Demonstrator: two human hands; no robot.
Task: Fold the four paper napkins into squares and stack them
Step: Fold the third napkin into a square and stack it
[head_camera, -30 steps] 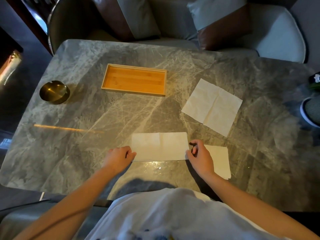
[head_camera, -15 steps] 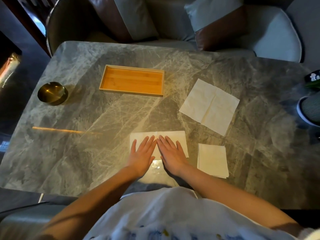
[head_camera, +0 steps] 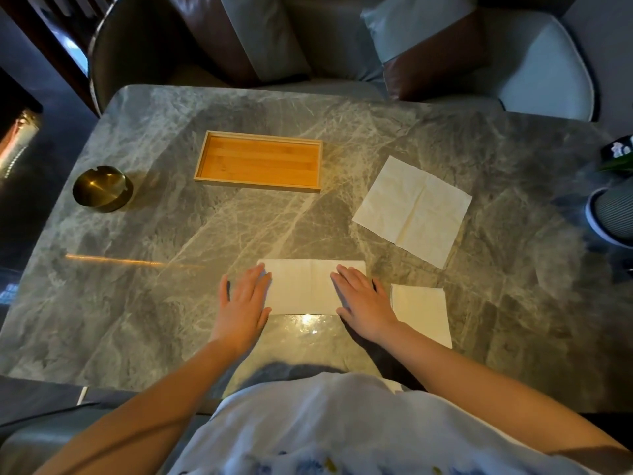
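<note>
Neither hand has a grip on anything: the left hand (head_camera: 244,303) and right hand (head_camera: 363,301) lie flat with fingers spread, each palm pressing one end of the half-folded napkin (head_camera: 305,286), a long rectangle at the near middle of the worktop (head_camera: 171,234). That napkin looks one fold short of a square, so I judge this to be the creasing of its first fold. Just to its right, apart from it, lies a folded square napkin (head_camera: 420,311); whether it is one sheet or several stacked I cannot tell. Farther back on the right an open napkin (head_camera: 412,210) lies unfolded, still to be done. A wooden tray (head_camera: 202,159) stands empty beyond.
</note>
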